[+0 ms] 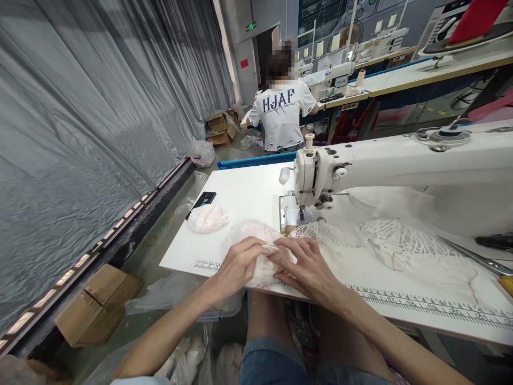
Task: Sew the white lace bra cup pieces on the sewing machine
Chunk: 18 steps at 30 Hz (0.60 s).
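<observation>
Fingers (254,247) of the left hand (235,265) and right hand (315,270) pinch sheer whitish fabric (262,271).

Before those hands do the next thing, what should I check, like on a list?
1. Left hand and right hand both touching the pale fabric: ok.
2. Both hands apart from the needle: ok.
3. Scissors away from both hands: ok, over on the right.
4. Phone fully uncovered: not ok, the round pale piece overlaps it.
5. Needle threaded: cannot tell, too small.
</observation>
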Motion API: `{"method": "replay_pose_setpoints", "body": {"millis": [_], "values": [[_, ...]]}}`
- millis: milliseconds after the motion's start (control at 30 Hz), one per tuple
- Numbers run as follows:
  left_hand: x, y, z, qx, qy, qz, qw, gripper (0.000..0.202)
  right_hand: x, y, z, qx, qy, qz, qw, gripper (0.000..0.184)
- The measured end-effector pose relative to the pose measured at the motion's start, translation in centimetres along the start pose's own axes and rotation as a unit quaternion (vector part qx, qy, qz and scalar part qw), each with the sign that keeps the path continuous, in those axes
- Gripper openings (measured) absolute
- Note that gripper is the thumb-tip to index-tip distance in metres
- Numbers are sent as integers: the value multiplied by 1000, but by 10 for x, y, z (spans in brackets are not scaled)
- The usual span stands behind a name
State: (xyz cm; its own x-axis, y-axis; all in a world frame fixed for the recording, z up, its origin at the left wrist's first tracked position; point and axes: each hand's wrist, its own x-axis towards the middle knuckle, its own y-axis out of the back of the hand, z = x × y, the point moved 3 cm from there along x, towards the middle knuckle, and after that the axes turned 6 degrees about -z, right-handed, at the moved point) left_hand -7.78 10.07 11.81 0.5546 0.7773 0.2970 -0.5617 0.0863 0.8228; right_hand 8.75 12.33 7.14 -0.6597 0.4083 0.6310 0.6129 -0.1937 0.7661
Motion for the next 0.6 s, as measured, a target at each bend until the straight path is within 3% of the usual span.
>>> {"method": "replay_pose_setpoints", "body": {"millis": [367, 600], "values": [[-3, 5, -1, -29, 65, -41, 997, 48, 9, -3, 9, 162, -52, -43, 984, 21], [-2, 0, 7, -2, 83, -37, 996, 24, 15, -6, 10, 178, -56, -13, 982, 22]]}}
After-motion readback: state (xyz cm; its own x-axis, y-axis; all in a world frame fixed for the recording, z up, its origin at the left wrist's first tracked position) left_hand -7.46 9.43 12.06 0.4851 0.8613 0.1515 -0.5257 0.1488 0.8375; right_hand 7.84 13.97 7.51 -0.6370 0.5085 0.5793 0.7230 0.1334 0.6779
